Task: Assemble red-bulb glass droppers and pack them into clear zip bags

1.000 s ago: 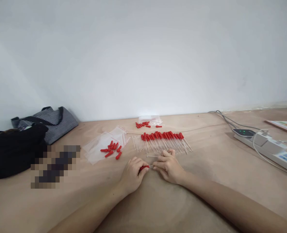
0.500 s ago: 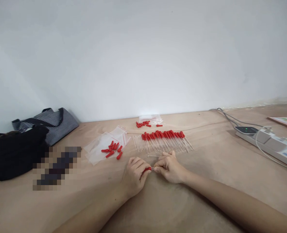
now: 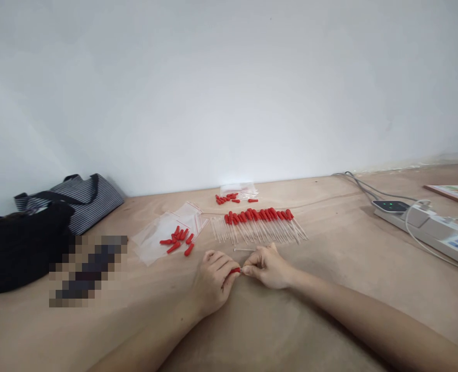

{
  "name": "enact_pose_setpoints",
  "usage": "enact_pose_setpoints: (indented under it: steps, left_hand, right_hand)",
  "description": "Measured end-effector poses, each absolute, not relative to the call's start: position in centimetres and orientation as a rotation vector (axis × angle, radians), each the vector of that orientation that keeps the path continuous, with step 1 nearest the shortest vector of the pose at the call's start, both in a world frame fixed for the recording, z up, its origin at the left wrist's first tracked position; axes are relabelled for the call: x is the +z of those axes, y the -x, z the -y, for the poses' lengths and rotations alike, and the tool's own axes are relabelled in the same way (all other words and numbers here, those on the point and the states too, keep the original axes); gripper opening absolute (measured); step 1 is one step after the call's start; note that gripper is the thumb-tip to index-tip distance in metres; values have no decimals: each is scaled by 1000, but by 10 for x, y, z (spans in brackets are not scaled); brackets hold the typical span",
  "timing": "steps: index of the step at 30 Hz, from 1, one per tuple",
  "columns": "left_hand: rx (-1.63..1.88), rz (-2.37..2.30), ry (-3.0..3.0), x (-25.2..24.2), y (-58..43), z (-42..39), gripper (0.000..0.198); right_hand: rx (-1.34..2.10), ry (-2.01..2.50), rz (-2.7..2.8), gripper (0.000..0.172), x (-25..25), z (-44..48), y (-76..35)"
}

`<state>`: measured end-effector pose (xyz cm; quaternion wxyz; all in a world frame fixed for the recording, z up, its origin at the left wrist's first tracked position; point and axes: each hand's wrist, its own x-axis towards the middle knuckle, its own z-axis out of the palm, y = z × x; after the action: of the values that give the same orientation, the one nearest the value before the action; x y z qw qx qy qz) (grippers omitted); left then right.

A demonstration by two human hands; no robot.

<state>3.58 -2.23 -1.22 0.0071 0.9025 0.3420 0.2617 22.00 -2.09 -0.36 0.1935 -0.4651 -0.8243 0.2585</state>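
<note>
My left hand [image 3: 215, 279] is closed around a red rubber bulb [image 3: 235, 270], mostly hidden by the fingers. My right hand [image 3: 269, 267] pinches a thin clear dropper tube [image 3: 241, 270] end-on against the bulb's mouth; most of the tube is hidden by the fingers. Beyond the right fingers, a loose tube [image 3: 243, 250] lies partly hidden. Behind both hands lies a row of droppers with red bulbs [image 3: 259, 216] on their far ends, with several bare tubes [image 3: 219, 230] at its left end.
Several loose red bulbs [image 3: 173, 248] lie on and beside clear zip bags [image 3: 148, 248] at the left. Further back are more red bulbs [image 3: 225, 198] beside another bag [image 3: 236, 189]. Fabric bags [image 3: 93, 206] stand far left. A power strip [image 3: 438, 243] with cables lies right.
My right fingers have come closer to the left hand, and less of the tube shows between them. The view has shifted slightly.
</note>
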Motion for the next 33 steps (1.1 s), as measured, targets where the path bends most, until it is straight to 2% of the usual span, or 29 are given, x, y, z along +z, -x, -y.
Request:
enact_pose_setpoints:
  steps: [4,9,14,16,18,24,33]
  left_hand:
    - [838,-1181,-2806,-10,-29,16,19]
    - [880,-1197,-2796,-11,-26,11,17]
    - [1036,-1569,-2686,-8,-5,-5,27]
    - [1011,-1843,-2610,-6,12,-14,20]
    - [916,-2022,-2527,-3,28,-19,22]
    - [707,-2095,-2525,-1,45,-20,22]
    - [576,-2207,-2573,-4,42,-21,16]
  right_hand:
    - [388,1243,2352,21,4,22,-229]
    - [179,1183,2435,19,-1,22,-234]
    - [244,1383,2238,19,-3,5,-233]
    - [290,1556,2041,21,-2,-10,-233]
    - [318,1687,1896,22,-2,-28,-233]
    - [221,1881,1736,21,-10,-59,-222]
    - [92,1815,1809,20,-15,-51,-222]
